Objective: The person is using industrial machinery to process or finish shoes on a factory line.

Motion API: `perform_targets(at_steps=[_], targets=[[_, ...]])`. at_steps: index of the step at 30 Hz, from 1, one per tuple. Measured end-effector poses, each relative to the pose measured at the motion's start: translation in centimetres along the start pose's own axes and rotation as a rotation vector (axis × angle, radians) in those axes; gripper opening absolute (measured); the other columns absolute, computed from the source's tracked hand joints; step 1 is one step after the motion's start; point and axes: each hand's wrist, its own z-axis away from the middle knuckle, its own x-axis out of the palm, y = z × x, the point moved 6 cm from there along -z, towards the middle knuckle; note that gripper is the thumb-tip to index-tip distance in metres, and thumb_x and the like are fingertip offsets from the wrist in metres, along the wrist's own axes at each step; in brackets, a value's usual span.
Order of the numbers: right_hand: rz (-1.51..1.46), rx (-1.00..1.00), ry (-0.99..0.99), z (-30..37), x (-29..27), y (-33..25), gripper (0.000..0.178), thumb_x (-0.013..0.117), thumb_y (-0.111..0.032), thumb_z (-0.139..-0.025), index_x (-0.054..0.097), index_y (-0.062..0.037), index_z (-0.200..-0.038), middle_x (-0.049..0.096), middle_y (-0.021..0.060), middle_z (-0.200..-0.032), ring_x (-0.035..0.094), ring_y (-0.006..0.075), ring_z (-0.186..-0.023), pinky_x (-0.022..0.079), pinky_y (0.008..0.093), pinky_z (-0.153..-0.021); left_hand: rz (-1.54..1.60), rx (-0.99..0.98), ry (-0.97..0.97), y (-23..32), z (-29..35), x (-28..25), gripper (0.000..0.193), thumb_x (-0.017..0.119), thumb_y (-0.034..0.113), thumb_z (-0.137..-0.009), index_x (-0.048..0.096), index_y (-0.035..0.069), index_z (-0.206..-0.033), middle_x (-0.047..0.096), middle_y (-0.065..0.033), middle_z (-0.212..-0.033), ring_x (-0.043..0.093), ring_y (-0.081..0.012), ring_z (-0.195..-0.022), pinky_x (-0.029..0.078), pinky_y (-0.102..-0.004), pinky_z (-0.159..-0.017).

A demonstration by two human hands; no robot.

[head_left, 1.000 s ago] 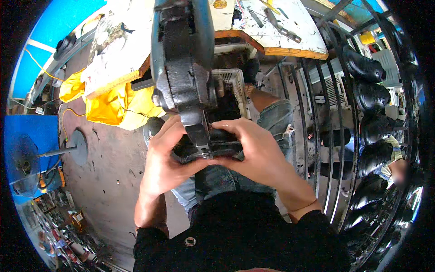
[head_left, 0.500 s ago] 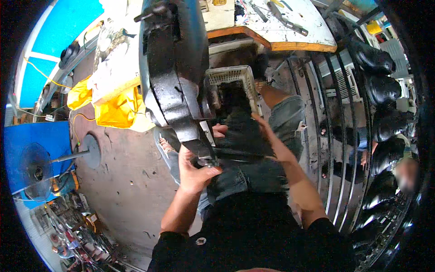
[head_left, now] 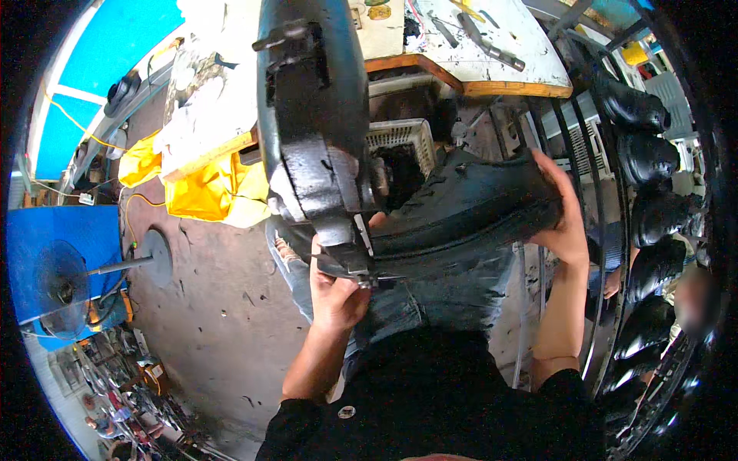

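Observation:
A black boot [head_left: 469, 203] lies sideways above my lap, one end at the working head of a dark machine [head_left: 327, 165] that hangs down in front of me. My right hand [head_left: 569, 219] is wrapped around the boot's right end, thumb below and fingers over the far edge. Close under the machine head, my left hand [head_left: 338, 300] is closed at the boot's left end, thumb pressed against its edge. The machine hides part of the left fingers and that end of the boot.
Behind the boot stands a cream plastic basket [head_left: 421, 138] with black scraps. A white worktable [head_left: 523, 38] holds tools. Yellow cloth [head_left: 223, 196] hangs at left, near a standing fan [head_left: 65, 288]. On my right, a metal rack [head_left: 584, 253] bears several black boots; another person is beyond it.
The boot has swung round to the right and now shows its side. My right hand moved right and upward with it. My left hand stays at the machine head.

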Motion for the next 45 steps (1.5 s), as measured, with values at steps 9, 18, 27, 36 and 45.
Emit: perform_targets(at_steps=[9,18,27,36,45], targets=[[0.050,-0.156,0.004,-0.8,2.2,-7.2,0.121,0.092,-0.017,-0.046,0.036,0.0060,-0.150,0.041,0.0237,-0.153,0.042,0.0326,-0.142,0.030,0.0425,-0.119,0.174,-0.111,0.287,-0.7,2.1,-3.6,0.074,0.079,0.023,-0.085,0.041,0.009,-0.147,0.050,-0.0062,-0.149,0.050,-0.0246,-0.134,0.041,-0.0448,-0.113],[-0.261,-0.071,-0.047,-0.5,10.1,-8.4,0.119,0.097,-0.019,-0.055,0.032,0.0033,-0.152,0.042,0.0209,-0.151,0.047,0.0312,-0.137,0.035,0.0444,-0.116,0.097,-0.043,0.381,2.5,3.6,-10.3,0.052,0.063,0.039,-0.097,0.054,0.009,-0.138,0.062,-0.0078,-0.134,0.057,-0.0264,-0.123,0.043,-0.0455,-0.109],[-0.108,-0.128,-0.186,-1.4,13.9,-8.7,0.101,0.092,-0.016,-0.066,0.037,-0.0007,-0.150,0.040,0.0172,-0.156,0.034,0.0333,-0.147,0.023,0.0440,-0.122,-1.110,0.680,0.330,12.5,3.3,-3.2,0.100,0.079,0.035,-0.081,0.023,0.006,-0.158,0.031,-0.0195,-0.161,0.022,-0.0371,-0.152,0.014,-0.0559,-0.122],[0.181,-0.142,-0.294,-2.9,14.5,-12.1,0.095,0.087,-0.026,-0.073,0.037,-0.0107,-0.152,0.041,0.0244,-0.148,0.041,0.0452,-0.137,0.041,0.0473,-0.111,-1.598,0.217,-0.381,10.0,-1.5,7.8,0.094,0.090,0.009,-0.057,0.050,0.004,-0.142,0.048,-0.0183,-0.147,0.043,-0.0403,-0.140,0.030,-0.0575,-0.115],[0.078,-0.188,-0.149,-1.3,14.1,-8.3,0.113,0.092,-0.034,-0.064,0.031,-0.0064,-0.154,0.039,0.0221,-0.150,0.046,0.0399,-0.135,0.043,0.0436,-0.110,-0.773,-0.039,-0.131,5.7,-0.8,2.4,0.095,0.092,-0.008,-0.057,0.048,0.001,-0.140,0.060,-0.0080,-0.130,0.058,-0.0188,-0.120,0.051,-0.0353,-0.100]])
